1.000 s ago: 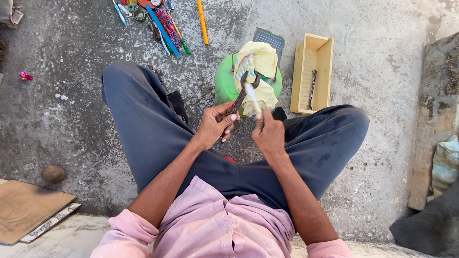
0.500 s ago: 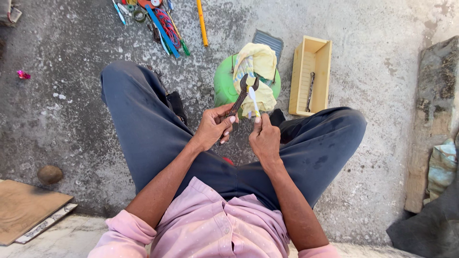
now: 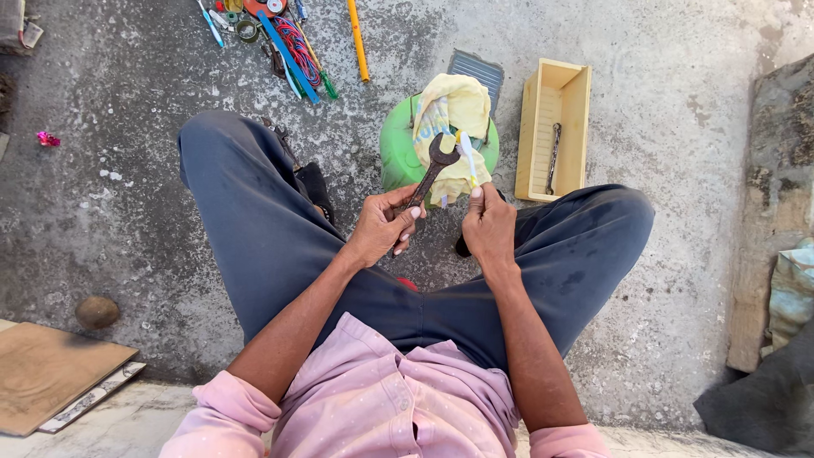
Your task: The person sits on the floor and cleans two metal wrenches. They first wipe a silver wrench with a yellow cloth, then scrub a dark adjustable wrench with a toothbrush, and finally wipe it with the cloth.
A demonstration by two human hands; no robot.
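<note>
Two hands at work above the lap, seated cross-legged on a rough concrete floor (image 3: 127, 212) in dark blue trousers (image 3: 254, 229) and a pink shirt (image 3: 381, 407). Left hand (image 3: 381, 227) curled tight around the shaft of a dark, rusty spanner (image 3: 431, 170), open jaw end tipped up and away from the body. Right hand (image 3: 489, 225) closed around the handle of a white toothbrush (image 3: 467, 154), thumb up along it, bristle end right against the spanner's head. Just past both tools, a green round container (image 3: 394, 153) on the floor, draped with a crumpled yellow cloth (image 3: 458, 102). Behind that, a small dark ribbed panel (image 3: 476, 72) lying flat. To the right of the container, a pale yellow open tray (image 3: 572, 102), long and narrow, with a thin metal tool (image 3: 553, 157) lying inside. Farther off, at the top edge, a scatter of pens, coloured wires, tape rolls and a yellow pencil (image 3: 357, 42). Off to the left, a small pink scrap (image 3: 47, 138), a brown stone (image 3: 97, 311) and a flat board (image 3: 51, 373) near a ledge. At the right edge, a stone block (image 3: 776, 170) and a dark bag (image 3: 763, 407).
</note>
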